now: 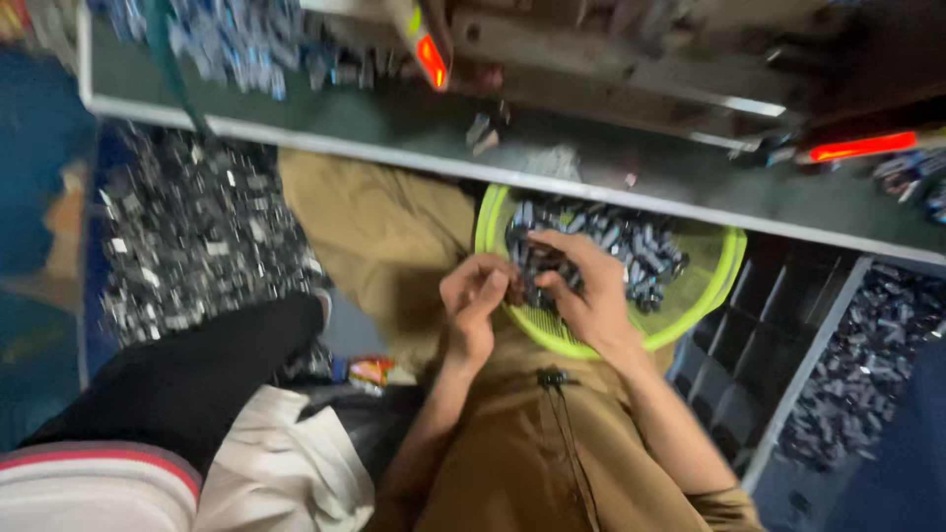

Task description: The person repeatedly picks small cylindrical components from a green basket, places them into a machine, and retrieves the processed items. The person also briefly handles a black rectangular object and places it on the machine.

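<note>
A round lime-green basket (714, 281) rests on my lap, filled with several small grey metal parts (641, 251). My right hand (581, 291) lies inside the basket's near side, fingers curled over a clump of the grey parts. My left hand (473, 300) is at the basket's left rim, fingers bent toward the right hand and touching the same clump. The picture is blurred, so the exact grip is unclear.
A grey workbench (394, 123) crosses the top, with more small parts and red-lit tools (432, 59) on it. Piles of grey parts cover the floor at left (187, 236) and right (867, 365). Another person's dark trouser leg (187, 379) lies at lower left.
</note>
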